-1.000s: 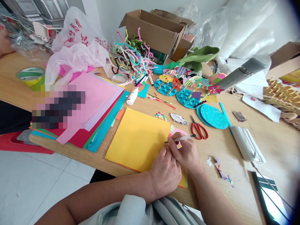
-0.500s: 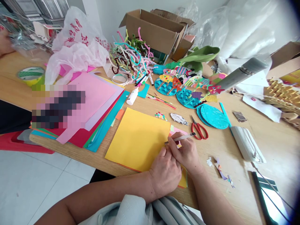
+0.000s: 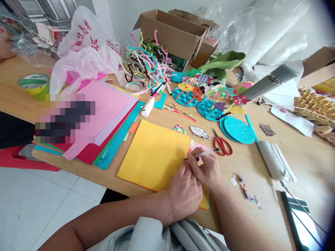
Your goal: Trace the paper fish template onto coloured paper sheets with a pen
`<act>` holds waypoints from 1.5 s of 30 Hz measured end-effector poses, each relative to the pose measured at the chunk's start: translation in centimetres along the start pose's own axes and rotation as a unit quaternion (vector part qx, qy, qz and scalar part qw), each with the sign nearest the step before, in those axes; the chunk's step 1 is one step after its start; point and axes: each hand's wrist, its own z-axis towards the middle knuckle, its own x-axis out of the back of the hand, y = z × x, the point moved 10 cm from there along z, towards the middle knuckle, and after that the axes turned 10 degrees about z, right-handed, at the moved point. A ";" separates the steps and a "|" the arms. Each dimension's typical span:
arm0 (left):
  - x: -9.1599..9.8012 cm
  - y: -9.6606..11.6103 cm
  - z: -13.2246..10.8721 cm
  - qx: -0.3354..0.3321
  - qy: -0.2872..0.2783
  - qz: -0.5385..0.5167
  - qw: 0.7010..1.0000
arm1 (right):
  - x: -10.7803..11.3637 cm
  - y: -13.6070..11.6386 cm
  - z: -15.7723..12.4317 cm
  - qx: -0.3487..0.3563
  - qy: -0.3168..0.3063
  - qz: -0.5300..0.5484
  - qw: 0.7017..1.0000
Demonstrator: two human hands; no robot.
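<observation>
A sheet of yellow paper [image 3: 151, 150] lies before me, with orange showing at its lower edge. My left hand [image 3: 184, 193] rests on its right part, fingers curled and pressed down; the fingertips are partly hidden. My right hand [image 3: 208, 170] is closed around a white pen [image 3: 206, 152], tip down near the paper's right edge, and touches the left hand. Beyond the hands are red-handled scissors [image 3: 222, 144], a fish cutout with drawn lines [image 3: 200, 132] and a small pile of coloured paper dots [image 3: 179, 129].
Left is a stack of coloured paper [image 3: 112, 115]. Behind stand a glue bottle [image 3: 148, 107], pipe cleaners [image 3: 146, 66], blue discs with paper fish [image 3: 209, 108] and a cardboard box [image 3: 172, 35]. A grey bottle [image 3: 269, 83], white power bank-like case [image 3: 277, 160] and phone-like device [image 3: 303, 219] are right.
The pen's top end has shifted very slightly to the right. Both hands and the yellow paper look otherwise unmoved.
</observation>
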 end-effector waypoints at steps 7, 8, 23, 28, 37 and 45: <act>0.3 -0.1 -0.1 0.005 0.013 0.002 1.000 | 1.2 0.1 0.1 -0.025 0.054 -0.005 0.998; 0.3 -0.1 -0.1 0.006 0.013 0.001 1.000 | 1.2 0.4 0.1 -0.034 0.054 -0.006 0.998; 0.3 -0.3 0.0 0.007 0.005 -0.010 1.000 | 0.4 1.6 0.0 -0.081 0.028 0.018 0.996; 0.3 -0.3 0.1 0.008 0.010 -0.009 1.000 | 0.3 1.5 0.0 -0.079 0.027 0.021 0.996; 0.2 -0.2 0.1 0.006 0.002 -0.006 1.000 | 0.1 0.8 0.1 -0.040 0.017 0.015 0.999; 0.4 -0.3 0.0 0.006 0.005 -0.010 1.000 | -0.1 0.7 -0.1 -0.020 0.007 0.005 1.000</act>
